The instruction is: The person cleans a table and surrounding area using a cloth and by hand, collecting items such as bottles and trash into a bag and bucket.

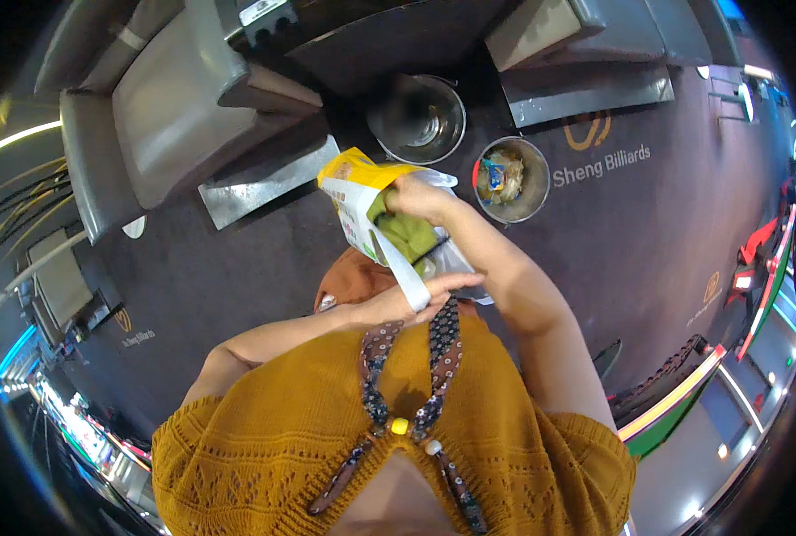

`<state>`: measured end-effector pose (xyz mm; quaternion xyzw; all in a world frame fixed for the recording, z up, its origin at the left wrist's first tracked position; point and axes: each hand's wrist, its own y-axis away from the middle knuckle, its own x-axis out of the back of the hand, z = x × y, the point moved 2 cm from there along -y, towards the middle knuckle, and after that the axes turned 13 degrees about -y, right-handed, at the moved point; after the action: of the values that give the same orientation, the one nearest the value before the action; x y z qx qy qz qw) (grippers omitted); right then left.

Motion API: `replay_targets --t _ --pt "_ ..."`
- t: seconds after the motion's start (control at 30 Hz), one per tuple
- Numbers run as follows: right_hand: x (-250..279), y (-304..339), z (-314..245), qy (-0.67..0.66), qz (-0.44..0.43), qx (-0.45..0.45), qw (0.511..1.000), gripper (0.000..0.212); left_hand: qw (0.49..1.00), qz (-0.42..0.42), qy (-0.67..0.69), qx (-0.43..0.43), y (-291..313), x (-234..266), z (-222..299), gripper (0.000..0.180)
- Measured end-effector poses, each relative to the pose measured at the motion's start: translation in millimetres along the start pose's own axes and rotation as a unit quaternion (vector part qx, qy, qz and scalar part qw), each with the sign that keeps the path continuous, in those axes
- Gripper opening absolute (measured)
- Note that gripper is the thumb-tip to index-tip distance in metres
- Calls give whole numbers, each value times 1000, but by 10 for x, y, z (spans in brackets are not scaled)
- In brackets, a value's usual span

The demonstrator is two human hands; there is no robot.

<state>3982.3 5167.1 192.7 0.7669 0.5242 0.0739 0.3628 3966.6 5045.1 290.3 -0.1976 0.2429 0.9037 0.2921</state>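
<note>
A yellow and white plastic bag hangs in front of my body with its mouth open. Its white handle strap runs down to my left hand, which holds it, the fingers reaching to the right. My right hand dips into the bag's mouth from the right, its fingers curled at a bunched green cloth. The fingertips are partly hidden by the bag and the cloth. A clear plastic part of the bag shows beside my right forearm.
Two metal bins stand on the dark carpet ahead: one bin holds little, the other bin has crumpled wrappers. Grey armchairs with metal bases flank a dark table. A green-topped table lies right.
</note>
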Motion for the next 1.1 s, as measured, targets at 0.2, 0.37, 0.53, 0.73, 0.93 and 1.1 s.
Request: replay_targets --t 0.2,0.37,0.53,0.73,0.93,1.1 --pt "-203 -328 235 -79 246 87 962 44 997 50 2 -58 22 -36 176 43" --pt "-15 -68 232 143 -29 48 988 42 923 385 6 -6 239 277 246 32" --pt "836 -255 621 -80 258 177 946 23 820 556 117 70 577 490 -362 17" --pt "1321 -1654 1077 80 233 147 958 31 820 560 34 110 341 139 -1216 11" --pt "1534 -3217 1538 5 195 159 968 39 766 629 45 123 141 293 -1933 6" --pt "1402 -3136 1869 -349 211 263 874 26 743 640 128 151 118 124 -2415 9"
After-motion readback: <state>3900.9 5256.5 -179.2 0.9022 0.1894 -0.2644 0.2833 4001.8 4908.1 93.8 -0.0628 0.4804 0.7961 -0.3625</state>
